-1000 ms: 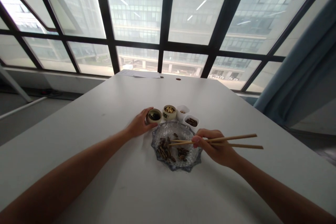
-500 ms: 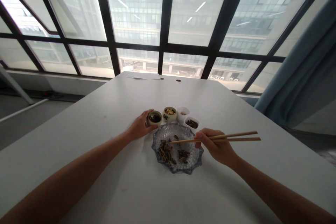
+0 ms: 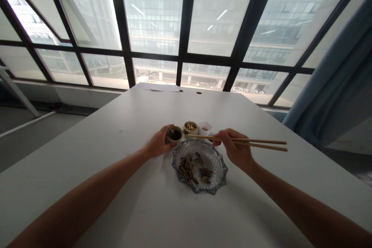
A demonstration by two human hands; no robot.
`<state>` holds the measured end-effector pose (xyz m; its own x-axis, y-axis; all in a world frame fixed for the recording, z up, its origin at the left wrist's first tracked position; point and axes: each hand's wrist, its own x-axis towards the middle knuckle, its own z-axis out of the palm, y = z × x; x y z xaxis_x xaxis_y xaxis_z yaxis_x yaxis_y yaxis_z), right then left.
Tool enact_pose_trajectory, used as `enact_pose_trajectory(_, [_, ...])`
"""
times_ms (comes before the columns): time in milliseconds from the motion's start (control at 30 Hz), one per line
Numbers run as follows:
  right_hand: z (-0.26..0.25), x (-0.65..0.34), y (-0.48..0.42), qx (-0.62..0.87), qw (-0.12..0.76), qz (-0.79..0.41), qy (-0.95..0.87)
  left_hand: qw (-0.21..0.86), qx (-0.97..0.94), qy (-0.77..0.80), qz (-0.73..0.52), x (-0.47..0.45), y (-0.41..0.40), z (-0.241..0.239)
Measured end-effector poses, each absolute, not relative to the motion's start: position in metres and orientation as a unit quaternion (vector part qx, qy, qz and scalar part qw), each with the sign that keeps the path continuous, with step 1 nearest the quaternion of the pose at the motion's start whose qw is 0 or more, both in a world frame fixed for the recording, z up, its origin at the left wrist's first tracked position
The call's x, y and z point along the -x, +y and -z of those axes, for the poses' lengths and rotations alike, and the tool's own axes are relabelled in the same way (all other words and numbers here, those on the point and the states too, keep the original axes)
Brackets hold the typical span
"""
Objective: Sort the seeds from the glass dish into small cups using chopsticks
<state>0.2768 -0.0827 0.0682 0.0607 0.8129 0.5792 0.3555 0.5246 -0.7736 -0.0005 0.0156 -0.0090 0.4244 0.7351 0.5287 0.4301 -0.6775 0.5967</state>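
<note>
Two bare forearms reach forward over a white table (image 3: 122,201) from the bottom corners of the view. Nearest the viewer sits a scalloped glass dish (image 3: 200,168) with a scatter of dark striped seeds, probably sunflower seeds, on its floor. The right hand (image 3: 235,151) hovers at the dish's far right edge, fingers closed around a pair of wooden chopsticks (image 3: 250,142). The sticks lie almost level, their tips (pressed close together) pointing left over the small cups beyond the dish; whether they pinch a seed cannot be told. The left hand (image 3: 158,145) rests on the table just left of the dish, fingers curled around a small round cup of dark seeds (image 3: 174,134), seemingly steadying it. Just right of that cup stand a second cup of pale nuts (image 3: 190,127) and a small white square dish (image 3: 205,127), in a row close behind the glass dish. At the table's far edge lie sheets of paper (image 3: 158,86). Beyond rise tall black-framed windows (image 3: 186,27) facing an office building, with a blue-grey curtain (image 3: 334,85) at right.
</note>
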Motion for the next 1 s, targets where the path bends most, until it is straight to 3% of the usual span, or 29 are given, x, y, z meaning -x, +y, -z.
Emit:
enact_pose_trajectory(233, [-0.080, -0.239, -0.042, 0.420, 0.448, -0.207, -0.762, 0.185, -0.826, 0.348, -0.403, 0.000, 0.015, 0.008])
enact_pose_trajectory(467, [-0.094, -0.272, -0.073, 0.468, 0.524, -0.211, -0.680, 0.188, -0.821, 0.361, -0.401, 0.000, 0.016, 0.009])
enact_pose_trajectory(800, [-0.097, -0.285, -0.106, 0.480, 0.302, -0.218, -0.794, 0.180, -0.819, 0.365, -0.403, 0.000, 0.017, 0.011])
enact_pose_trajectory(1000, [-0.083, -0.275, -0.104, 0.488, 0.353, -0.236, -0.763, 0.174, -0.819, 0.362, -0.409, 0.001, 0.016, 0.010])
